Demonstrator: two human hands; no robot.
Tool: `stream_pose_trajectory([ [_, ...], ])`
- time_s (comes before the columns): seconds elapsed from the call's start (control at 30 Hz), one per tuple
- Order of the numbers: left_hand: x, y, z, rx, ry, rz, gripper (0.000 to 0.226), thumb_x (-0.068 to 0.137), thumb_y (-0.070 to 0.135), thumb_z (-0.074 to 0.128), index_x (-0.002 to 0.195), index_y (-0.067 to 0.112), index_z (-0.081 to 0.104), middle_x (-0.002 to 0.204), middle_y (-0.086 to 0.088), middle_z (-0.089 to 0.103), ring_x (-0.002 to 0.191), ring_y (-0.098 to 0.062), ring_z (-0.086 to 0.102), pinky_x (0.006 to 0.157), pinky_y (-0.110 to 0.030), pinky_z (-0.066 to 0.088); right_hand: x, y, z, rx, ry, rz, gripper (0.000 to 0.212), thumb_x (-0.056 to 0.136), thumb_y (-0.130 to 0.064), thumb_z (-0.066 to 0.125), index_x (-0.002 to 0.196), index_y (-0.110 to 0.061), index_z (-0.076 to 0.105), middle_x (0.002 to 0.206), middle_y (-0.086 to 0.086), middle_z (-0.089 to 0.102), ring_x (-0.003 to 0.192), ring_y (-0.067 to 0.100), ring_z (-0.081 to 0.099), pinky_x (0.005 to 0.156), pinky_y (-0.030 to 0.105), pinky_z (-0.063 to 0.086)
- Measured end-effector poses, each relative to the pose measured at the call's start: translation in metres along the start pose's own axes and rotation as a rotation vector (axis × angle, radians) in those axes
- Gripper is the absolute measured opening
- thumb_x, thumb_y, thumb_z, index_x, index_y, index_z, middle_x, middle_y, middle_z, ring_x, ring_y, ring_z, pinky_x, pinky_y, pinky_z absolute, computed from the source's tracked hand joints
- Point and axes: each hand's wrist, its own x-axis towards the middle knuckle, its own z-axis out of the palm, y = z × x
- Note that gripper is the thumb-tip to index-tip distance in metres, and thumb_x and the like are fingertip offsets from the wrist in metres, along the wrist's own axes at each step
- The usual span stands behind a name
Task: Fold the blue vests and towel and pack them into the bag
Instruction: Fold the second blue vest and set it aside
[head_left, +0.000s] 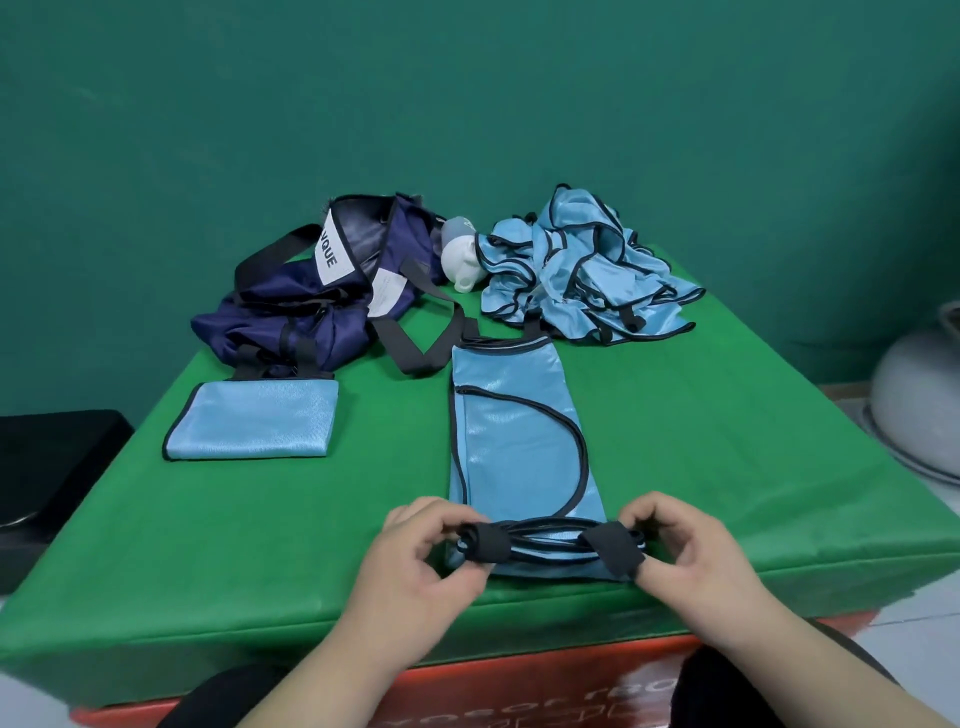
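A: Position check. Where's the vest being worked?

B: Blue vest (514, 441) lies flat on the green table (727, 441), folded lengthwise into a narrow strip that runs away from the person. Near end sits at the front table edge, with the black trim bunched there.

A: Hands?

B: Left hand (415, 566) pinches the near-left corner, thumb and fingers curled on a black elastic strap (475, 540). Right hand (691, 551) pinches the near-right corner the same way, on the second strap (615, 551). Both are grasping, neither released.

A: Step in hand, your read?

B: Likely folding the near end up toward the far hem. To do it well:
- tuck both straps inside before lifting
- raise the two corners level
- lay the end down square so the side edges line up

Fabric looks slick and will probably slide, so press it flat after.

A: Rest of the load?

B: Folded blue piece (254, 426) at left, just in front of the navy bag (306, 312) and right against its straps. Vest or towel, cannot tell. Pile of vests (582, 275) lies unfolded at back right. White container (460, 260) sits between bag and pile. The bag is slumped and will likely need opening before packing
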Motion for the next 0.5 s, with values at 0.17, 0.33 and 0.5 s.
stream_pose_trajectory([
  [0.17,-0.018,0.014,-0.006,-0.023,-0.052,-0.054,0.033,0.058,0.043,0.069,0.091,0.047,0.071,0.094,0.002,0.071,0.092,-0.007,0.067,0.088,-0.015,0.046,-0.018,-0.012,-0.006,0.09,0.03,0.024,0.028,0.055,-0.026,0.079,0.078,-0.017,0.067,0.075,0.001,0.068,0.072,0.008,0.058,0.07,0.02,0.044],
  [0.33,-0.038,0.028,-0.014,0.04,-0.113,-0.088,0.03,0.063,0.046,0.069,0.092,0.045,0.069,0.09,0.011,0.072,0.091,-0.007,0.067,0.088,-0.022,0.049,-0.043,-0.02,-0.008,0.091,-0.03,0.057,0.028,0.066,0.013,0.08,0.077,-0.005,0.061,0.073,0.002,0.066,0.07,0.007,0.058,0.068,0.019,0.044],
  [0.5,-0.07,0.047,-0.023,0.048,-0.167,-0.117,0.031,0.073,0.018,0.078,0.09,0.042,0.068,0.084,0.013,0.072,0.08,-0.003,0.065,0.08,-0.02,0.049,-0.071,-0.037,-0.005,0.074,-0.042,0.089,0.022,0.063,-0.002,0.076,0.078,-0.006,0.06,0.073,0.0,0.065,0.071,0.006,0.057,0.068,0.021,0.044],
])
